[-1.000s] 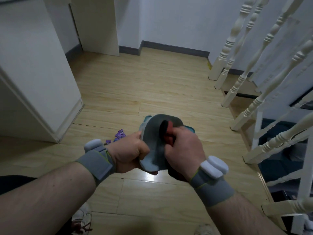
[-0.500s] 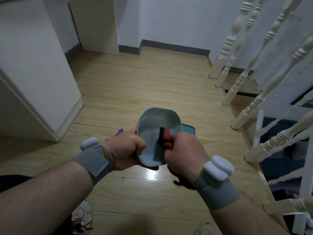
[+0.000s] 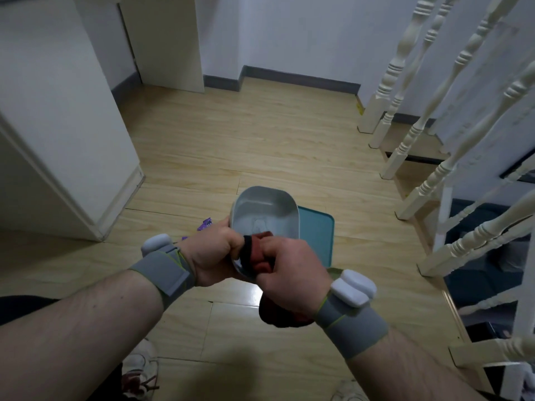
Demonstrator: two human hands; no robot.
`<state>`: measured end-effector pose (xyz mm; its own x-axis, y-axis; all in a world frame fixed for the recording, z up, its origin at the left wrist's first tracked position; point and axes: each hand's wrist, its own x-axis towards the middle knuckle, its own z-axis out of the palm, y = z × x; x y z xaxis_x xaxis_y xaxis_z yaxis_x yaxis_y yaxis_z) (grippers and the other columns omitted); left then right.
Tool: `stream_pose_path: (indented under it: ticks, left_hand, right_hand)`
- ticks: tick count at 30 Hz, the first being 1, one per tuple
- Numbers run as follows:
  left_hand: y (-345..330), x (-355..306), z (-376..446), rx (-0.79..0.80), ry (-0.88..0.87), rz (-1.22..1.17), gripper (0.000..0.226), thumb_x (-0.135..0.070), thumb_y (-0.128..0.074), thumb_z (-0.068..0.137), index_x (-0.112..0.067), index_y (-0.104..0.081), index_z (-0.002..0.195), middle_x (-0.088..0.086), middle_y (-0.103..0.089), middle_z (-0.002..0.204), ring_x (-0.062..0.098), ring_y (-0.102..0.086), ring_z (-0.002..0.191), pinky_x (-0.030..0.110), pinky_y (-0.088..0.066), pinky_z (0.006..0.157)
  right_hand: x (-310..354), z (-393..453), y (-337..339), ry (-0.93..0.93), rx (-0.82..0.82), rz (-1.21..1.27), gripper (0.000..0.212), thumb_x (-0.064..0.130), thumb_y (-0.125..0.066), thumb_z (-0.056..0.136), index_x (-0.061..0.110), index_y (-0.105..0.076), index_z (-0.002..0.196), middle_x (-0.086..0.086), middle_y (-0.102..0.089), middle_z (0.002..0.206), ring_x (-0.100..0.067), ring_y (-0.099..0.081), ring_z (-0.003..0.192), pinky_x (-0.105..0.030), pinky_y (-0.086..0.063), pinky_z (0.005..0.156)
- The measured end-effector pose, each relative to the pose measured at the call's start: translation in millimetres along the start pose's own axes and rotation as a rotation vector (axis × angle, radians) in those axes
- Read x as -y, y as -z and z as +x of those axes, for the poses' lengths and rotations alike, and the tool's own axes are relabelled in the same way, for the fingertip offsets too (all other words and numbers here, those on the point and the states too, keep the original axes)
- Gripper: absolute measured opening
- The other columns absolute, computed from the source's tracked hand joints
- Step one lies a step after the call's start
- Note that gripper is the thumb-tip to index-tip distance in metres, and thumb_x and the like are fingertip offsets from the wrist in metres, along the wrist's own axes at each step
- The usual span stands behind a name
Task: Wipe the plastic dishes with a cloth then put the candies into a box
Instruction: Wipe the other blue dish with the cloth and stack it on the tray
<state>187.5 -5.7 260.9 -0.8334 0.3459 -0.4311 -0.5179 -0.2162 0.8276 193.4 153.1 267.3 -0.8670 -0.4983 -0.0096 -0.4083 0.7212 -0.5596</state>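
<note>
A pale grey plastic dish (image 3: 265,214) is held up in front of me, its hollow side facing me. My left hand (image 3: 212,253) grips its left rim. My right hand (image 3: 289,270) clutches a red and black cloth (image 3: 257,256) pressed against the dish's near edge; more cloth hangs below the palm. Purple candy wrappers (image 3: 206,224) lie on the floor behind my left hand, mostly hidden. A teal tray or box lid (image 3: 317,235) lies flat on the floor behind the dish.
Wooden floor (image 3: 231,146) stretches ahead to a white wall. A white cabinet (image 3: 58,125) stands at the left. White stair balusters (image 3: 434,125) and steps run along the right. My shoes (image 3: 139,374) show at the bottom edge.
The dish has turned from showing its dark underside to showing its hollow inside. The cloth in my right hand has slid from the dish's middle down to its near edge.
</note>
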Motion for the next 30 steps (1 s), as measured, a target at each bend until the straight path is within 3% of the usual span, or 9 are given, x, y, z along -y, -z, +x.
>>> stream_pose_path:
  ticks: [4,7,9,11,13,17,20,25,30]
  left_hand:
    - [-3,9,6,-0.087,0.005,0.022,0.077,0.008,-0.037,0.048,-0.007,-0.055,0.122,0.024,-0.061,0.103,0.047,-0.061,0.092,0.069,-0.05,0.079]
    - [-1,10,14,-0.191,0.034,0.001,0.052,0.009,-0.037,0.065,-0.008,-0.061,0.108,0.019,-0.063,0.099,0.042,-0.061,0.091,0.064,-0.051,0.084]
    - [10,11,21,-0.297,0.069,-0.078,0.044,0.005,-0.034,0.077,-0.007,-0.058,0.111,0.019,-0.062,0.111,0.042,-0.06,0.1,0.06,-0.053,0.085]
    - [24,13,27,-0.4,0.09,-0.152,0.04,-0.002,-0.037,0.08,-0.007,-0.056,0.115,0.019,-0.06,0.119,0.042,-0.059,0.106,0.056,-0.055,0.083]
    - [37,15,33,-0.456,0.114,-0.197,0.038,-0.004,-0.038,0.081,-0.009,-0.055,0.115,0.019,-0.061,0.117,0.04,-0.059,0.105,0.051,-0.055,0.081]
    - [63,17,62,-0.517,0.132,-0.224,0.046,0.001,-0.038,0.08,-0.008,-0.052,0.123,0.02,-0.06,0.121,0.039,-0.059,0.109,0.047,-0.056,0.073]
    - [76,24,98,-0.578,0.152,-0.172,0.046,0.004,-0.038,0.08,-0.007,-0.05,0.124,0.017,-0.059,0.12,0.038,-0.059,0.106,0.047,-0.057,0.071]
    - [103,40,168,-0.659,0.185,0.015,0.025,0.001,-0.044,0.088,-0.005,-0.051,0.112,0.015,-0.062,0.098,0.033,-0.063,0.089,0.045,-0.057,0.073]
    - [140,66,249,-0.714,0.18,0.205,0.017,-0.006,-0.055,0.09,-0.012,-0.053,0.106,0.013,-0.063,0.103,0.034,-0.064,0.091,0.045,-0.057,0.076]
  right_hand:
    - [-14,1,4,-0.193,0.018,-0.079,0.014,0.021,-0.059,0.074,0.02,-0.069,0.083,-0.002,-0.063,0.072,-0.026,-0.062,0.079,-0.026,-0.043,0.062]
    - [-25,3,11,-0.25,-0.082,-0.01,0.005,0.017,-0.06,0.071,0.018,-0.064,0.072,-0.001,-0.056,0.061,-0.027,-0.059,0.073,-0.028,-0.045,0.061]
    - [-30,4,14,-0.267,-0.142,0.018,0.006,0.017,-0.062,0.07,0.019,-0.059,0.065,0.002,-0.053,0.056,-0.023,-0.057,0.067,-0.027,-0.042,0.057]
    - [-37,5,18,-0.303,-0.192,0.049,0.001,0.019,-0.065,0.07,0.018,-0.065,0.071,0.002,-0.06,0.059,-0.02,-0.058,0.066,-0.025,-0.043,0.057]
    - [-47,6,22,-0.363,-0.196,0.113,0.011,0.02,-0.069,0.069,0.017,-0.071,0.079,0.001,-0.066,0.065,-0.019,-0.063,0.069,-0.028,-0.05,0.062]
    - [-74,25,18,-0.466,-0.124,0.21,0.017,0.016,-0.07,0.065,0.014,-0.073,0.081,-0.008,-0.07,0.073,-0.024,-0.066,0.074,-0.035,-0.053,0.068]
    - [-95,42,7,-0.524,-0.091,0.208,0.019,0.022,-0.069,0.062,0.018,-0.073,0.08,-0.008,-0.07,0.075,-0.025,-0.066,0.076,-0.033,-0.052,0.069]
    - [-139,76,-15,-0.628,-0.059,0.284,0.007,0.017,-0.071,0.066,0.023,-0.067,0.067,-0.005,-0.067,0.072,-0.024,-0.064,0.075,-0.03,-0.048,0.067]
    - [-187,106,-43,-0.709,-0.034,0.362,0.016,0.021,-0.07,0.058,0.02,-0.072,0.074,-0.007,-0.072,0.079,-0.024,-0.067,0.078,-0.04,-0.056,0.077]
